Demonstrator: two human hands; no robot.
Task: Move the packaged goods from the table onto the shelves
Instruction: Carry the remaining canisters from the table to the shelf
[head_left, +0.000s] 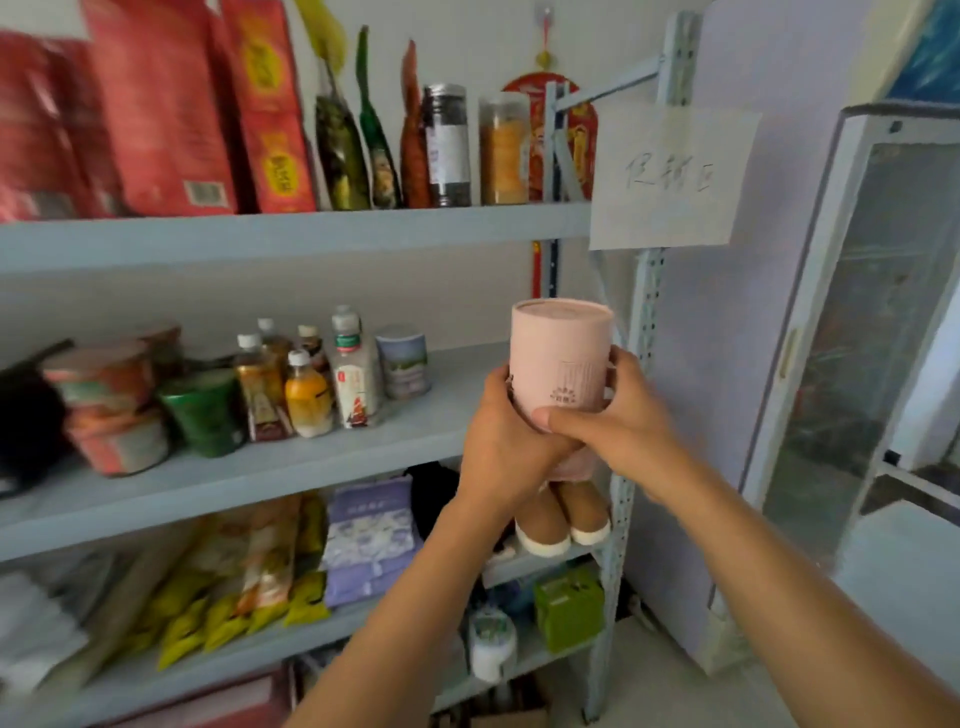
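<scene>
Head view: my fingers (551, 419) are wrapped round the pink canister (563, 358). Both hands grasp its lower half, and neither is relaxed or empty. The left hand (506, 434) clasps it from 9 o'clock, with fingertips curling round the far side and the palm against the wall. The right hand (626, 415) clasps it from 3 o'clock, and its thumb lies straight across the front, over the left hand's thumb side. Both forearms rise from 5 and 6 o'clock of the frame and meet at the canister, with bare wrists roughly level.

The canister stands upright with its lid on top, just right of the frame's centre. It is held in the air in front of the right end of the middle shelf (441, 415). Its base overlaps the shelf's front edge and does not rest on the board.

On that shelf, at 9 o'clock from the canister, stands a pale tin (404, 361). Further left are a cluster of bottles (311, 387), a green cup (202, 410) and stacked noodle bowls (104, 379).

At 11 o'clock, on the upper shelf (311, 234), I see red bags (156, 104) and two jars (448, 145).

At 6 o'clock, below my hands, two brown bottles (569, 514) lie on their sides.

At 1 o'clock a paper sign (670, 176) hangs on the upright. A glass-door cabinet (857, 338) stands at 3 o'clock.
</scene>
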